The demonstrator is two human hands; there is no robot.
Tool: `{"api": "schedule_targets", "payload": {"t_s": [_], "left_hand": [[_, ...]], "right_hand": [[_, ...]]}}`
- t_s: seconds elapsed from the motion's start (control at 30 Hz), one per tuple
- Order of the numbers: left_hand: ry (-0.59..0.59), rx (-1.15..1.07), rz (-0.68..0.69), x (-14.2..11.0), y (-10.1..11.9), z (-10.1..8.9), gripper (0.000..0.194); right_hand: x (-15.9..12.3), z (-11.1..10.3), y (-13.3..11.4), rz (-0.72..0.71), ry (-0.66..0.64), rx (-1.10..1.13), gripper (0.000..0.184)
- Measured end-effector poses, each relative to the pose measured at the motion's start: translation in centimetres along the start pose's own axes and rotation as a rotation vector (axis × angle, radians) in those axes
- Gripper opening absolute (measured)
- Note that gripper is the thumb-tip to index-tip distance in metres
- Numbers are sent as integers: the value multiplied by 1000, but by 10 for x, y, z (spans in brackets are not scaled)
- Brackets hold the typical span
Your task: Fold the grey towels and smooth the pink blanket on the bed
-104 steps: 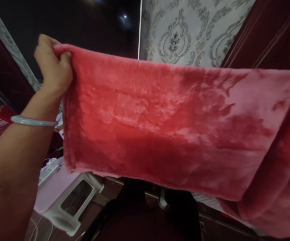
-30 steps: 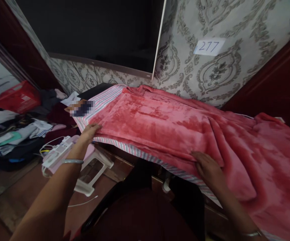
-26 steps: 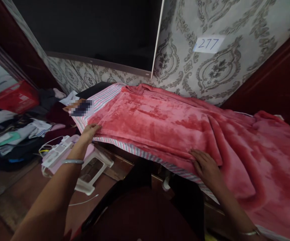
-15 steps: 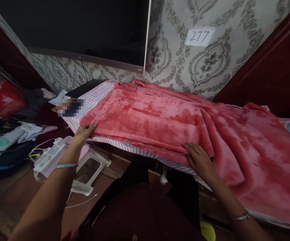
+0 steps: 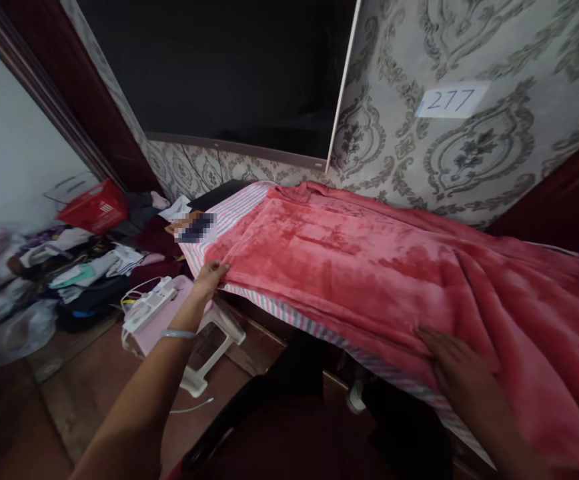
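Observation:
A pink-red plush blanket [image 5: 329, 267] lies partly folded over a striped cloth [image 5: 277, 308] on a long surface along the wall. My left hand [image 5: 212, 275] pinches the blanket's left front corner between thumb and fingers. Further right, my right hand [image 5: 457, 360] lies on the blanket near its front edge, palm down with fingers stretched out. Loose wavy folds bunch up to the right of that hand. The blanket's far right part runs out of view.
A TV [image 5: 229, 73] hangs above the blanket. A pink and white stool [image 5: 187, 300] bears a power strip [image 5: 152, 303] at the left front. Piled clothes [image 5: 94, 273] and a red basket [image 5: 94, 208] lie further left. A thin white cable [image 5: 192, 407] is on the floor.
The view has swung left and up, so everything sits further right and lower. My left hand keeps the same corner. My right hand has shifted slightly nearer to me, lying flatter.

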State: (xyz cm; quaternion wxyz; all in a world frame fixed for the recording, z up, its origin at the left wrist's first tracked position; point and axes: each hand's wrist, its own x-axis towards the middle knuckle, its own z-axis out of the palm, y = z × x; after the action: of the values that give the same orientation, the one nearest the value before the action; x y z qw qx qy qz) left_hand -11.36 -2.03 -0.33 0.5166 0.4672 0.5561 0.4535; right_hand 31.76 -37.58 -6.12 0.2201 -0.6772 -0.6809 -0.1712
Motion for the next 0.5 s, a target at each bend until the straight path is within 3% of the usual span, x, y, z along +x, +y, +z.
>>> {"api": "schedule_targets", "payload": {"t_s": [0.13, 0.33, 0.5], "left_hand": [[-32, -26, -57, -1, -1, -2, 52], [-110, -66, -125, -3, 14, -3, 39], [-88, -186, -145, 3, 30, -1, 24]], "right_hand": [[1, 5, -3, 74, 42, -97, 48], [11, 9, 1, 134, 80, -256, 59], [13, -13, 9, 201, 46, -275, 58]]}}
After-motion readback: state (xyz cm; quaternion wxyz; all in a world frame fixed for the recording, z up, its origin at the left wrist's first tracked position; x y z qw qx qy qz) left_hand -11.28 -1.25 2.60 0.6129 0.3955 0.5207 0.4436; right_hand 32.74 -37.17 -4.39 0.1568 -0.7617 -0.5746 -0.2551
